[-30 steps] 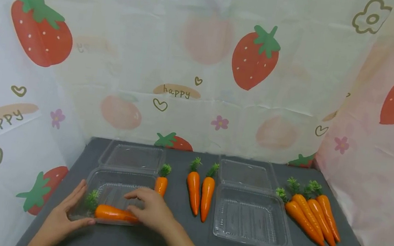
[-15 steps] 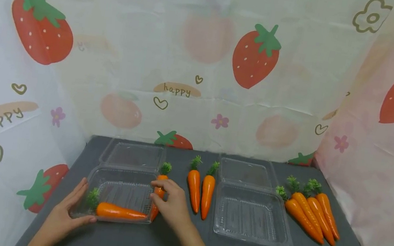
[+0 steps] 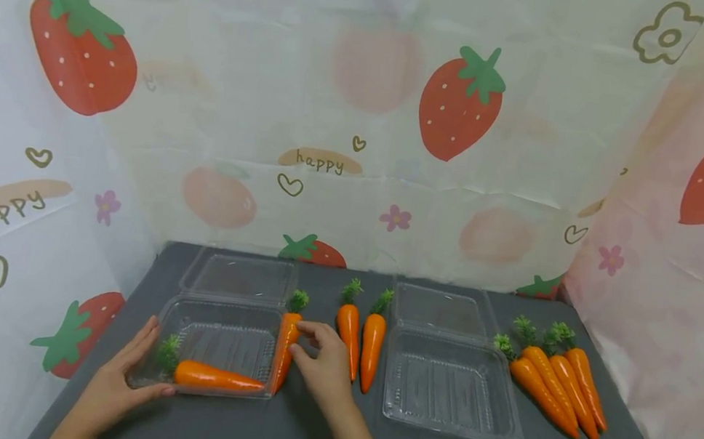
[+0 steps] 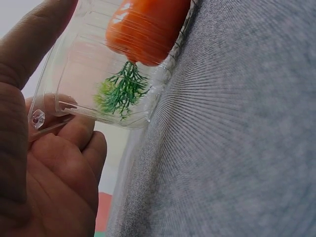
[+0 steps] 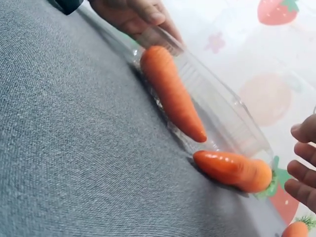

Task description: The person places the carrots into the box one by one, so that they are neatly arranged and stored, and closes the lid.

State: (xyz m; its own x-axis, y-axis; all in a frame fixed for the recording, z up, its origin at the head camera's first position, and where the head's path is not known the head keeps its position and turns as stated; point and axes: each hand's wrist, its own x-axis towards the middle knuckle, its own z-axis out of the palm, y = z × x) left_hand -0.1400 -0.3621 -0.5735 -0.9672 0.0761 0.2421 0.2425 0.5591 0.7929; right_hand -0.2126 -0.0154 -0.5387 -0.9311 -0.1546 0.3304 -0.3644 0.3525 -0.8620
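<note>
A clear plastic clamshell container (image 3: 227, 343) lies with its lid folded back on the left of the table. My left hand (image 3: 110, 384) holds its near left corner, thumb along the front and fingers at the left side. Inside, along the front wall, lies an orange carrot (image 3: 217, 378) with its green top to the left. Against the container's right side, outside it, is a second carrot (image 3: 285, 358), leafy end away from me. My right hand (image 3: 327, 370) is just right of that carrot; in the right wrist view its fingers (image 5: 303, 170) stand apart from the carrot.
Two carrots (image 3: 370, 353) lie side by side behind my right hand. Right of them stands a second clear container (image 3: 450, 385) with its lid folded back and nothing inside. Several carrots (image 3: 558, 391) are grouped at the far right. Printed cloth walls (image 3: 366, 104) enclose the grey table.
My right hand has drawn away from the carrot inside the container and moved right, past the outer carrot. My left hand has stayed on the container's corner.
</note>
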